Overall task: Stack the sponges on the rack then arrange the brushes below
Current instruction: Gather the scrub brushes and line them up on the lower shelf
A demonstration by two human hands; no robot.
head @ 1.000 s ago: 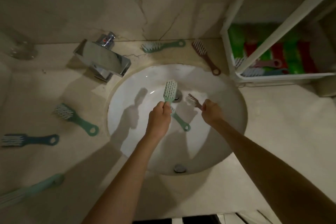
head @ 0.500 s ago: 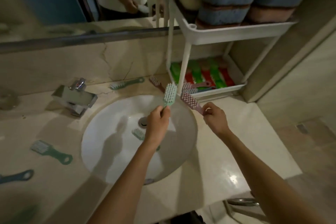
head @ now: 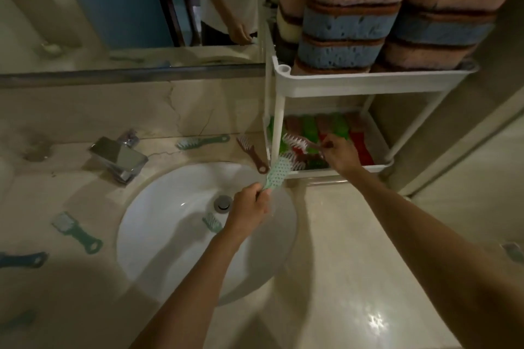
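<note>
My left hand (head: 249, 207) grips a light green brush (head: 276, 176) by its handle, head up, just in front of the white rack (head: 357, 85). My right hand (head: 338, 156) holds a pink brush (head: 296, 142) inside the rack's lower shelf (head: 381, 163), above red and green brushes lying there. Stacked pink and blue sponges (head: 348, 25) fill the upper shelf. Loose brushes lie around: a green one (head: 202, 142) and a brown one (head: 252, 153) behind the sink (head: 158, 224), a green one (head: 212, 222) in the basin, a green one (head: 76, 232) and a blue one (head: 22, 259) at left.
A chrome tap (head: 119, 157) stands behind the sink at left. A mirror (head: 127, 8) runs along the back wall and reflects a person. The rack's front post (head: 278, 127) stands close to both brushes. A wall rises to the right of the rack.
Both hands lifted out of the basin and moved right toward the rack. My right hand has entered the lower shelf with the pink brush; the view has tilted up.
</note>
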